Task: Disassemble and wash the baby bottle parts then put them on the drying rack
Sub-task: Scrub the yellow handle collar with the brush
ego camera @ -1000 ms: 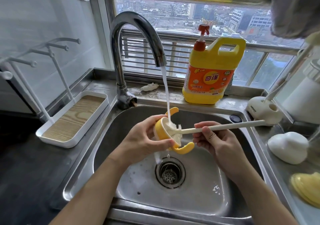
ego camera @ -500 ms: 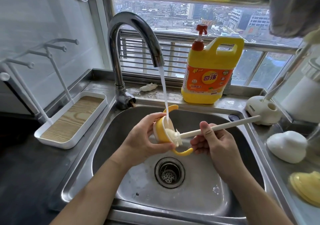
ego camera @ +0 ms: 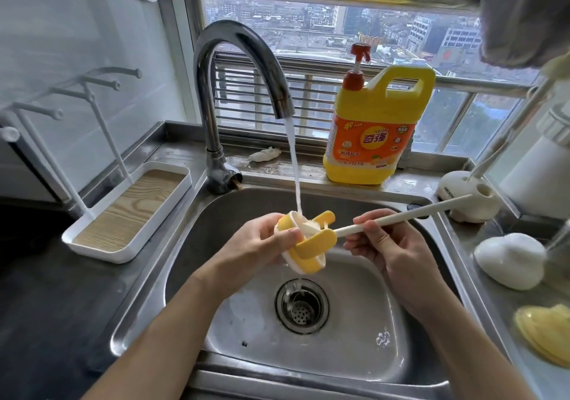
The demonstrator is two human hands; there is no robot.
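My left hand (ego camera: pixel 256 247) grips a yellow bottle collar with two handles (ego camera: pixel 305 253) over the steel sink (ego camera: pixel 234 214), right under the running water from the tap (ego camera: pixel 234 69). My right hand (ego camera: pixel 385 245) pinches the long white handle of a bottle brush (ego camera: pixel 410 214); its bristle head sits inside the collar. A white drying rack (ego camera: pixel 129 214) with upright pegs and a wood-grain tray stands on the counter to the left.
A yellow detergent jug (ego camera: pixel 374 128) stands on the ledge behind the sink. A white brush holder (ego camera: pixel 468 196), a white dome-shaped part (ego camera: pixel 509 257) and a yellow part (ego camera: pixel 546 332) lie on the right counter. The drain (ego camera: pixel 302 305) is below my hands.
My left hand has turned the yellow collar so a handle now lies across the front. The brush handle has tilted slightly and both hands sit a little lower in the sink.
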